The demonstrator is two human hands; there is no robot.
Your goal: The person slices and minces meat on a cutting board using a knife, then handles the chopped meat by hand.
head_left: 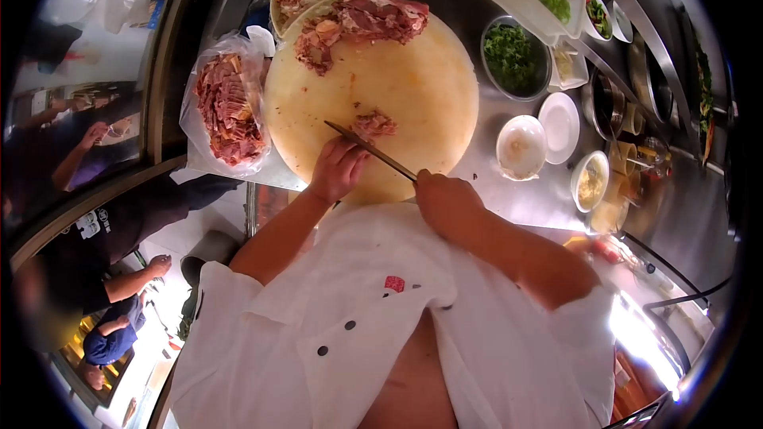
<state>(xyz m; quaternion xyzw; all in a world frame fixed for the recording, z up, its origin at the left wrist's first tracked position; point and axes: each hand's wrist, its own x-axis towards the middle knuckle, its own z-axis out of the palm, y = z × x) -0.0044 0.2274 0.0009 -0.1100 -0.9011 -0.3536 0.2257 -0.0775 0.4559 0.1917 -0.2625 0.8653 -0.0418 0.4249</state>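
Note:
My right hand (447, 200) is closed round the handle of a kitchen knife (372, 148). The blade points up and left over a round chopping board (373, 87). My left hand (338, 168) is at the near side of the blade, its fingers bent and pressed together; anything between them is hidden. Just beyond the blade lies a small heap of chopped meat (375, 124). A large piece of cooked meat (381, 17) rests at the board's far edge, with smaller chunks (318, 44) to its left.
Left of the board is a plastic bag of sliced meat (229, 107). To the right stand a bowl of greens (517, 57), a stained white bowl (521, 148), a white plate (559, 127) and a yellowish-filled bowl (590, 181). Other people, one in a dark shirt (87, 230), are at left.

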